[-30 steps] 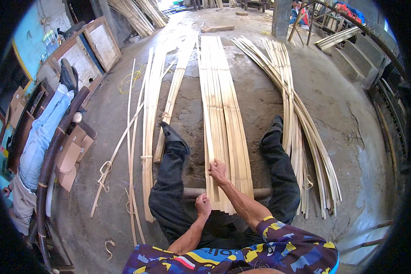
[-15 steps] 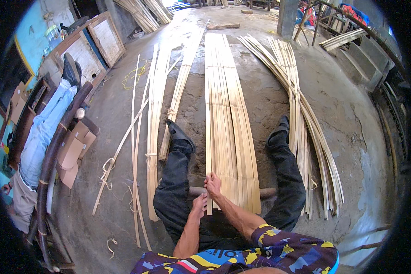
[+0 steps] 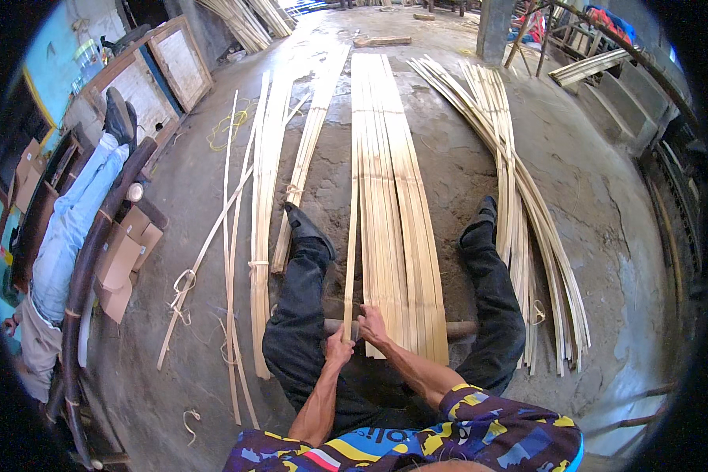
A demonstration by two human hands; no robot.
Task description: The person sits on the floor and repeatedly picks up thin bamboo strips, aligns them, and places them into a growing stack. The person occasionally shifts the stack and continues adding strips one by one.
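Note:
Between my legs a row of long pale bamboo slats (image 3: 401,236) lies side by side, running away from me over a round bar (image 3: 462,330). The leftmost bamboo slat (image 3: 352,259) stands a little apart from the others at its near end. My left hand (image 3: 339,347) is closed round that near end. Beside it, at the left edge of the other slats, my right hand (image 3: 372,324) has its fingers curled in; what they pinch is too small to make out.
Tied slat bundles (image 3: 261,252) lie left of my left leg, and a crossed, fanned bundle (image 3: 515,181) lies by my right leg. At far left a person (image 3: 75,204) in light blue jeans reclines on a dark bamboo bench (image 3: 82,291), near a cardboard box (image 3: 122,259). A pillar (image 3: 494,31) stands behind.
The near end of the leftmost slat has swung left, away from the row. My left hand has shifted slightly left with it, and my right hand has moved slightly right and nearer me.

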